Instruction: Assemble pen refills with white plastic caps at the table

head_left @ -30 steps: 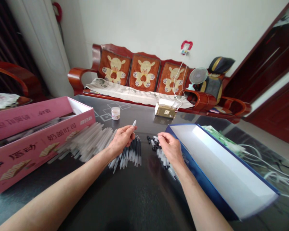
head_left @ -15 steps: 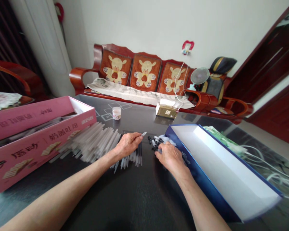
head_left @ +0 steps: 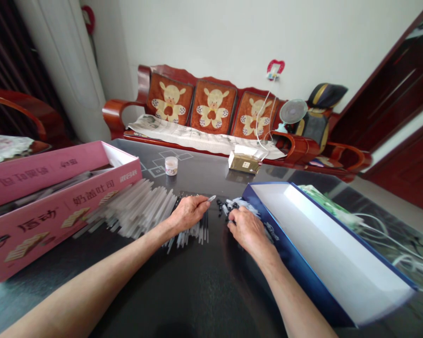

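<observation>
My left hand [head_left: 190, 211] is closed in a pinch on a small clear tube [head_left: 212, 198], whose tip sticks out past the thumb and finger. Beneath and left of that hand, many translucent sticks [head_left: 141, 209] lie spread over the dark table. My right hand [head_left: 245, 227] rests at a pile of small black and clear pieces [head_left: 248, 206] beside the blue box. Its fingers are bent together over the pile; what they hold, if anything, is hidden.
A pink box [head_left: 66, 197] holding more sticks stands at the left. An open blue box [head_left: 331, 253] with a white inside stands at the right. Farther back are a small jar [head_left: 171, 165] and a tissue box [head_left: 244, 162]. White cables [head_left: 384, 230] lie far right.
My right hand has shifted very slightly over the pile. My left hand still pinches the tube, almost in the same place.
</observation>
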Available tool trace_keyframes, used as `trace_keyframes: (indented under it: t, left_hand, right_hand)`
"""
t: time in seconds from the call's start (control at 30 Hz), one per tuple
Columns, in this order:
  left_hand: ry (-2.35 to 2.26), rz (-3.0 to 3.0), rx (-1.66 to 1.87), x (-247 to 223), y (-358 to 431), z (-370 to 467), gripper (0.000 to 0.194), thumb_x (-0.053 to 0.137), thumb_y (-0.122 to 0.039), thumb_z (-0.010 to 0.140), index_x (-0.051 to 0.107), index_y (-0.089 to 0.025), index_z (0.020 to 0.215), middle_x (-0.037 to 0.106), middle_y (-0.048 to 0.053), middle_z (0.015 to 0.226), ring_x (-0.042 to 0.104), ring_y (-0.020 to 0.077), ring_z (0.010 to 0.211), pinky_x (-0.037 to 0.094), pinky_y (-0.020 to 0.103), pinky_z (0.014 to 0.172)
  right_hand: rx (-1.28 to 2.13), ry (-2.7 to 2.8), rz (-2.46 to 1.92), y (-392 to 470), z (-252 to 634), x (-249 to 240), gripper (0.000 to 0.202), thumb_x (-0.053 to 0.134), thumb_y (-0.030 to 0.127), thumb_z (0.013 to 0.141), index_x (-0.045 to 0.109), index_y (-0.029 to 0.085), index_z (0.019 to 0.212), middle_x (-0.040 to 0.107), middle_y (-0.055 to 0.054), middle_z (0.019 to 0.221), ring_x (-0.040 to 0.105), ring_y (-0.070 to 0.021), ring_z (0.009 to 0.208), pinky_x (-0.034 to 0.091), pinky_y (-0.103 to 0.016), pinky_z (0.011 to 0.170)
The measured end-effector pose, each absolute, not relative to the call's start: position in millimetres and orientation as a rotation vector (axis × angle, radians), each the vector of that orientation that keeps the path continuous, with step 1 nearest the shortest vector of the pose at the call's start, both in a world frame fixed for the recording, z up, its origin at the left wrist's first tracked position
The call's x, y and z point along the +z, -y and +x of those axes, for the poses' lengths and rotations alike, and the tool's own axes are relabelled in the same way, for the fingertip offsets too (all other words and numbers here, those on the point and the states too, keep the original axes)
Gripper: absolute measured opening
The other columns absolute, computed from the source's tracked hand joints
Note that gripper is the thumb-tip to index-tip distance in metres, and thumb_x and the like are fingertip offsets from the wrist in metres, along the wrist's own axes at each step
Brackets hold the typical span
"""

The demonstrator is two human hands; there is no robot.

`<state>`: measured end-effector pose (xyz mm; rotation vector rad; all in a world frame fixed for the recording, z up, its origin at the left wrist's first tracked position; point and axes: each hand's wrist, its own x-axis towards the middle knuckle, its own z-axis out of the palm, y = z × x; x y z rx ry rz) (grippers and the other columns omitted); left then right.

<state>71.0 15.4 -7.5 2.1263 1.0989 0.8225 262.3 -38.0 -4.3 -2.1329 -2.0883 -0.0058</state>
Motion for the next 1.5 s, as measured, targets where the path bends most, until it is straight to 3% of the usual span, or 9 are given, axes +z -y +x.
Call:
trace_keyframes:
  t: [0.3,0.5,0.7,0.83,1.03,1.27,1.5]
  left_hand:
    - [-0.993,2.142,0.828,-11.6,-16.3,69.2,0.034,0.039,-0.037,0.089,0.063,-0.014,0.081,0.05,-0.004,0.056,0.043,0.0082,0.053,0.031,0.018,0.052]
    - [-0.999,2.149,0.818,-10.1,-15.1,70.7,0.031,0.04,-0.035,0.088,0.064,-0.015,0.083,0.051,-0.004,0.057,0.044,0.0085,0.054,0.032,0.018,0.052]
    - [-0.952,2.207,0.797,-8.5,-12.8,71.9,0.03,0.041,-0.031,0.087,0.062,-0.014,0.072,0.052,-0.003,0.057,0.044,0.008,0.054,0.032,0.019,0.054]
    - [-0.888,2.233,0.773,-9.3,-10.4,72.1,0.027,0.041,-0.029,0.087,0.062,-0.015,0.076,0.053,-0.003,0.059,0.045,0.008,0.056,0.033,0.018,0.054]
    - [-0.877,2.239,0.751,-6.4,-7.7,72.6,0.027,0.041,-0.027,0.086,0.064,-0.014,0.082,0.054,-0.003,0.06,0.046,0.008,0.056,0.033,0.018,0.055]
    - [-0.944,2.377,0.761,-7.4,-8.7,72.6,0.032,0.041,-0.027,0.087,0.058,-0.014,0.063,0.048,-0.003,0.056,0.041,0.0073,0.053,0.03,0.02,0.054]
    - [-0.982,2.668,0.84,-20.1,-10.1,72.0,0.031,0.039,-0.024,0.091,0.055,-0.015,0.066,0.05,0.001,0.063,0.047,0.0096,0.057,0.037,0.021,0.059]
  right_hand:
    - [0.157,1.959,-1.392,31.8,259.5,-2.2,0.006,0.055,0.019,0.08,0.058,0.021,0.084,0.061,-0.002,0.082,0.058,-0.0152,0.078,0.044,-0.027,0.074]
    - [0.32,1.791,-1.254,26.3,256.6,-16.6,0.01,0.054,0.022,0.081,0.06,0.022,0.09,0.063,-0.003,0.088,0.061,-0.0158,0.081,0.048,-0.027,0.074]
    - [0.83,1.071,-1.169,22.5,244.4,-22.4,0.027,0.068,0.033,0.072,0.06,0.021,0.095,0.066,-0.002,0.088,0.065,-0.0155,0.078,0.051,-0.027,0.067]
    - [1.089,0.714,-1.018,23.9,236.4,-20.4,0.033,0.076,0.03,0.062,0.061,0.019,0.089,0.069,-0.001,0.085,0.065,-0.013,0.073,0.052,-0.024,0.063]
    - [1.164,0.732,-0.996,27.3,232.8,-19.4,0.033,0.077,0.029,0.06,0.062,0.018,0.088,0.07,-0.002,0.087,0.065,-0.0124,0.073,0.051,-0.022,0.061]
    - [1.174,0.77,-1.048,27.4,230.6,-25.9,0.032,0.077,0.03,0.062,0.062,0.018,0.088,0.071,-0.002,0.089,0.065,-0.0123,0.073,0.049,-0.02,0.059]
    - [1.183,0.655,-1.005,25.7,225.7,-29.7,0.037,0.081,0.027,0.056,0.062,0.016,0.085,0.071,-0.001,0.08,0.064,-0.0101,0.065,0.052,-0.023,0.064]
